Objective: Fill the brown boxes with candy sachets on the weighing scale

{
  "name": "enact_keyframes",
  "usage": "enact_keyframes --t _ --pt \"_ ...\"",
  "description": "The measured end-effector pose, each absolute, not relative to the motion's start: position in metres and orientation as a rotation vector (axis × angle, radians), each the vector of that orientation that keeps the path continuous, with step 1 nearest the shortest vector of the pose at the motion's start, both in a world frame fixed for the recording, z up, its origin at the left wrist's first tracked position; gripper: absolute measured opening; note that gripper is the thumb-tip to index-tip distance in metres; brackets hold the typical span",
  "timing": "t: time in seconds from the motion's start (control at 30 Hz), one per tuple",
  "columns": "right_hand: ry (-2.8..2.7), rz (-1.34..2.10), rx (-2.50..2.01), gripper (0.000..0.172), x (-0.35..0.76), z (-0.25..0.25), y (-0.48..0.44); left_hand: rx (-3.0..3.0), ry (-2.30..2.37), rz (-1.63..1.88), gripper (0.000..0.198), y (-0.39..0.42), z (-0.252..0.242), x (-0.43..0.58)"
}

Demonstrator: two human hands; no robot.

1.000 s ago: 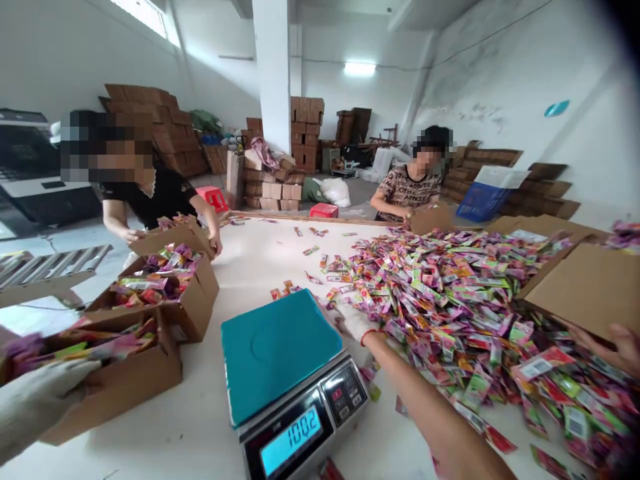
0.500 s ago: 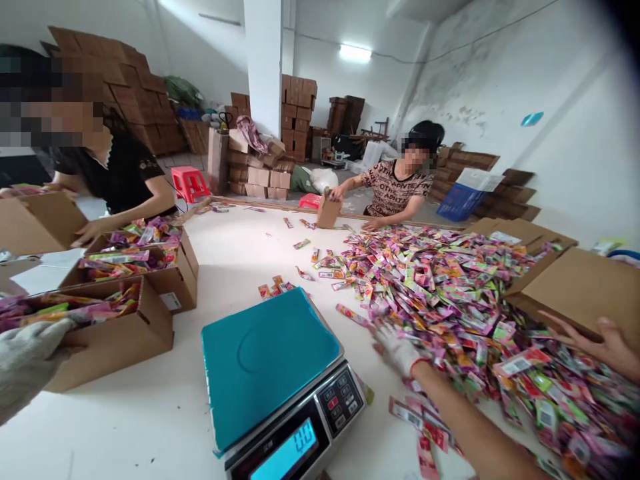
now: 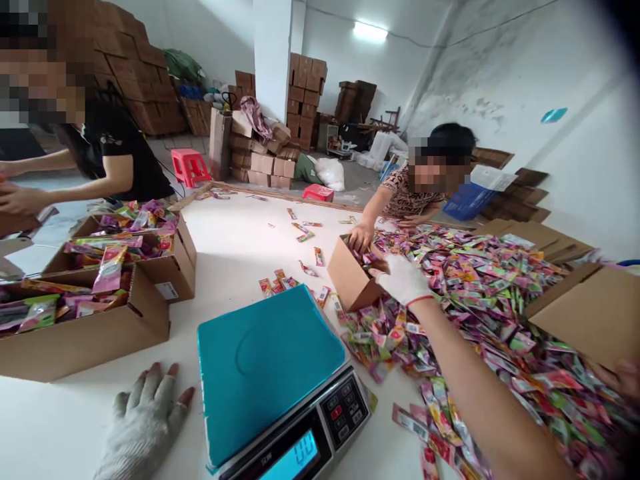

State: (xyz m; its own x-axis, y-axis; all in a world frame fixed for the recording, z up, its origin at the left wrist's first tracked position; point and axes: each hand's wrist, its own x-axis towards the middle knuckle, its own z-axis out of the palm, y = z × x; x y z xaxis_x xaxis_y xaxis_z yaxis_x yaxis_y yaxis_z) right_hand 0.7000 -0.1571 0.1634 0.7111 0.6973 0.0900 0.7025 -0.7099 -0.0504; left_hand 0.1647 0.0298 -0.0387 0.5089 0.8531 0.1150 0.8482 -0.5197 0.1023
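Observation:
My left hand (image 3: pixel 146 427), in a grey fingerless-tipped glove, lies on the white table with its fingers spread, holding nothing. Left of the scale (image 3: pixel 270 373), it is just below a cardboard box (image 3: pixel 100 333) filled with candy-like sachets. My right hand (image 3: pixel 404 280), in a white glove with a red cuff edge, grips the rim of a small open cardboard box (image 3: pixel 353 277) standing at the edge of the sachet pile (image 3: pixel 480 293). A co-worker's hand (image 3: pixel 361 237) reaches into that box from the far side. The scale's display reads 0.0.
Another filled box (image 3: pixel 183 267) stands behind the left one. A co-worker in black (image 3: pixel 130 160) handles a box at the left. An open carton (image 3: pixel 590 307) leans over the pile at the right, with another person's hand (image 3: pixel 625 383) by it. Loose sachets (image 3: pixel 303 233) are scattered on the table.
My left hand has left the filled box and come down onto the table. My right hand has moved from the pile up to the small box, which has come nearer with the far co-worker's hand.

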Motion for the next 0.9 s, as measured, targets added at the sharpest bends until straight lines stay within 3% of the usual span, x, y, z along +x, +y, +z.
enact_keyframes --t 0.17,0.4,0.6,0.8,0.9 --pt "-1.166 0.186 -2.934 0.051 0.668 0.151 -0.105 2.757 1.518 0.191 0.071 0.034 -0.033 0.167" --pt "-1.241 -0.066 -2.844 0.054 0.645 0.197 -0.159 2.786 1.509 0.192 0.07 0.029 -0.034 0.166" --pt "-1.797 -0.366 -2.326 0.046 0.57 0.267 -0.207 2.721 1.53 0.165 0.068 0.028 -0.034 0.166" --pt "-2.319 -0.083 -1.841 0.037 0.484 0.267 -0.188 2.54 1.521 0.174 0.069 0.023 -0.025 0.169" --pt "-2.292 -0.027 -1.649 0.037 0.474 0.264 -0.191 2.319 1.49 0.201 0.069 0.017 -0.014 0.165"
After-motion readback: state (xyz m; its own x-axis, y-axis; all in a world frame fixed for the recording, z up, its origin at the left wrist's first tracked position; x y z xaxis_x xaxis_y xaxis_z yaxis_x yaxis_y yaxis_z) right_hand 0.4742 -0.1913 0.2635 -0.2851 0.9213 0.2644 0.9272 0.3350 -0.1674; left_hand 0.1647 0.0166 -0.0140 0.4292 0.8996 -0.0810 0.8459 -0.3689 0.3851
